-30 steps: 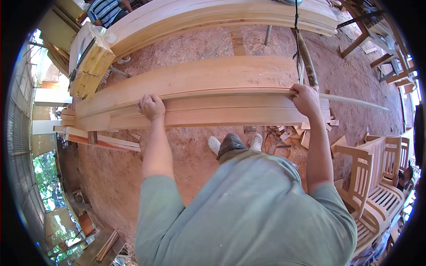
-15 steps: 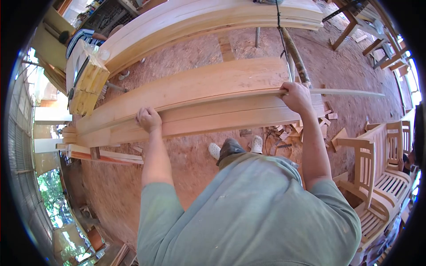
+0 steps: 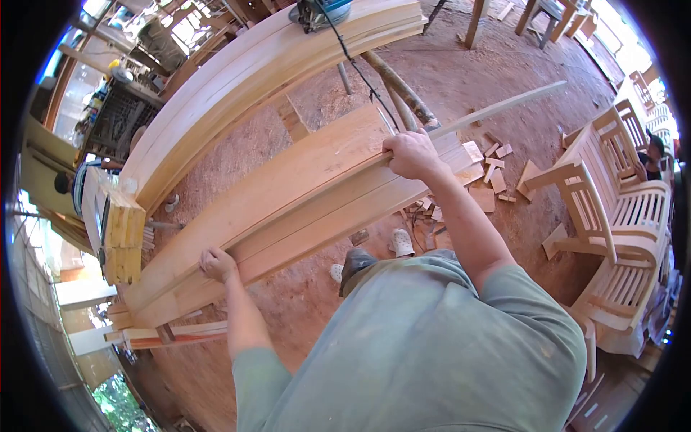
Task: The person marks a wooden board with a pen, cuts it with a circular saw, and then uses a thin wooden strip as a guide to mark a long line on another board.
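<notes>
one strip (image 3: 504, 106) in left hand (image 3: 218, 264), right hand (image 3: 412, 154), along boards (image 3: 295, 176)

Wears grey-green short-slv. tee (image 3: 425, 345), dark bottoms (image 3: 355, 269) & whitish shoes (image 3: 403, 243), prob. clogs w/ holes.

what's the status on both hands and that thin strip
Left hand and right hand closed on thin strip. Strip runs along boards, right end jutting past them. Rough pole, black cord close by right hand.
</notes>
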Available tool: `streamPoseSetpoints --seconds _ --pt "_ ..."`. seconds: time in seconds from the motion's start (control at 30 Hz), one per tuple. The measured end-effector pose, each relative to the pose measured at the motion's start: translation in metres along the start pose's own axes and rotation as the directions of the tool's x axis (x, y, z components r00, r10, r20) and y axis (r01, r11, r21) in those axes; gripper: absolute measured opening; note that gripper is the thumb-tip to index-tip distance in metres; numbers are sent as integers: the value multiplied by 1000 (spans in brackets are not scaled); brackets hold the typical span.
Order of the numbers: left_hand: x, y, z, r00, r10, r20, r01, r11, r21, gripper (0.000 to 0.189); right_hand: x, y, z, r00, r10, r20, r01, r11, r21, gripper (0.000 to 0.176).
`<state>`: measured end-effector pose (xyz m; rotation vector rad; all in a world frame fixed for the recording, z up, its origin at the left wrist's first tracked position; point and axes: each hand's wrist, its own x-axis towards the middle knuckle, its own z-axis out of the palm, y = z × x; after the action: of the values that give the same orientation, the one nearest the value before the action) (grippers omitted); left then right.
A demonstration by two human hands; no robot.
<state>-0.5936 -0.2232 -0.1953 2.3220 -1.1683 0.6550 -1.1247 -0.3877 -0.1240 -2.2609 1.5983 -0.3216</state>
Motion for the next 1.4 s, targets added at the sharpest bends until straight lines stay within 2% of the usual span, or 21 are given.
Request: streamPoseSetpoints --seconds 0.17,0.43,0.57,0.9,1.23,1.3,1.33,1.4 --pt "0 -8 8 999 5 -32 -5 1000 1 41 1 4 6 1000 -27 -11 27 1000 3 22" --pt "-2 3 -1 998 -55 4 55 998 15 40 -1 1 2 1000 -24 -8 24 1000 19 21" --pt "-2 0 -2 999 -28 18 27 999 43 40 -1 -4 -4 1000 11 29 -11 1000 -1 21" --pt "-1 -9 5 997 -44 56 42 998 51 40 -1 -3 -4 1000 -11 24 11 1000 -8 23" --pt "-1 2 -2 998 -57 39 57 998 19 39 0 -2 1 999 -42 -27 42 999 -4 17" --pt "-2 7 -1 996 -87 31 87 996 22 38 -1 -5 -1 994 -39 -100 39 999 1 14" --pt "-2 6 0 999 -43 12 43 999 7 38 0 -5 -1 994 -72 -87 72 997 -5 14" --pt "-5 5 3 1000 -2 -9 2 1000 -15 37 2 -7 -1 997 4 -71 -7 999 -39 17"
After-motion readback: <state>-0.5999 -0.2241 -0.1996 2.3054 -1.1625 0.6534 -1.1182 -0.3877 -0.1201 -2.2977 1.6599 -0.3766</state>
